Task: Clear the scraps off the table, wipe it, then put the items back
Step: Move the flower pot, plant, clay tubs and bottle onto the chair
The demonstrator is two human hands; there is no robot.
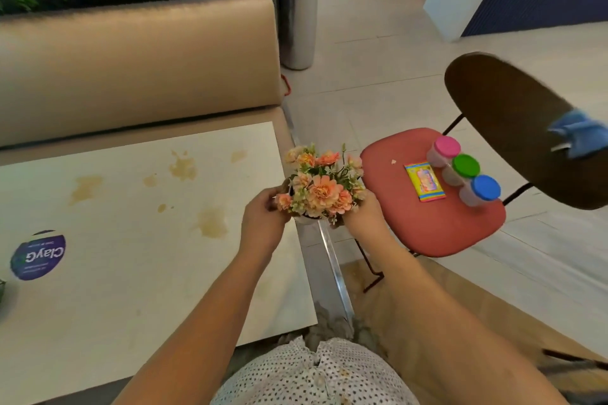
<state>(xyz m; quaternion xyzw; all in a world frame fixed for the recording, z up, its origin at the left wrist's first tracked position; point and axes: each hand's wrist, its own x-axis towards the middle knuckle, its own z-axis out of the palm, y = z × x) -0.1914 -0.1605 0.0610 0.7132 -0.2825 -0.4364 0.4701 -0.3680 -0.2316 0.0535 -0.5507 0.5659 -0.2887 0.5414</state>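
1. A round purple sticker [38, 255] at the table's [131, 289] left edge reads "ClayG", upside down from here; the smaller print under it is too blurred to read.
2. A yellow-edged packet [424, 181] lies on the red chair [427, 230]; its writing cannot be made out.
3. Both forearms reach forward and meet at the flower pot [320, 191], held at the table's right edge, between table and chair.
4. The left hand [263, 219] grips the pot's left side, fingers curled round it.
5. The right hand [362, 212] grips the right side; its fingers curl under the blooms, partly hidden.
6. Brown stains [212, 222] mark the tabletop.
7. Three jars [464, 171] with pink, green and blue lids stand in a row just beside the packet.
8. A blue cloth [577, 135] lies on the chair's dark back.
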